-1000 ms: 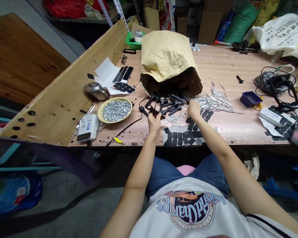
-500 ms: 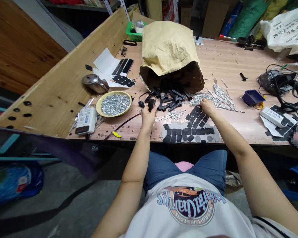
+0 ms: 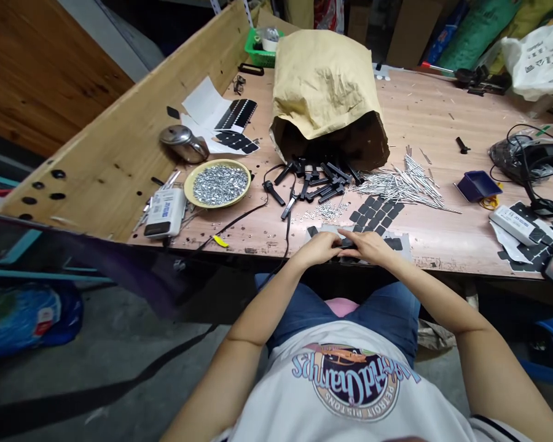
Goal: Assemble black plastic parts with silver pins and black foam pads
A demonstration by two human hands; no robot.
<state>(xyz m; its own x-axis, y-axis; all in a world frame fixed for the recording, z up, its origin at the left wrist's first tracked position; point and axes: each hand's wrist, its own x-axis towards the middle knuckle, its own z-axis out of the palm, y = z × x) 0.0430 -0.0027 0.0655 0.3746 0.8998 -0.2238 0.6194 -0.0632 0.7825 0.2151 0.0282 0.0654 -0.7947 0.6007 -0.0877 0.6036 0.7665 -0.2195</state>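
Observation:
My left hand (image 3: 321, 247) and my right hand (image 3: 370, 247) meet at the front edge of the table, over a grey sheet (image 3: 403, 248) of black pads. Between them shows a dark plastic piece (image 3: 347, 242), mostly hidden by fingers. The left fingers are closed on it. The right fingers are pinched against its other side; whether they hold something small I cannot make out. Just beyond lie black adhesive pads (image 3: 376, 213), small metal bits (image 3: 327, 210), a heap of black plastic parts (image 3: 322, 184) and a pile of thin metal rods (image 3: 408, 184).
A paper bag (image 3: 322, 80) lies open behind the black parts. To the left stand a yellow bowl (image 3: 193, 195) of metal pieces, a metal pot (image 3: 180, 143) and a white box (image 3: 164, 209). A blue tray (image 3: 477, 185) sits right. A black cable (image 3: 239, 220) crosses the front edge.
Both hands have come back toward me and together, the left from the black parts and the right from beside the metal rods. The view has shifted slightly.

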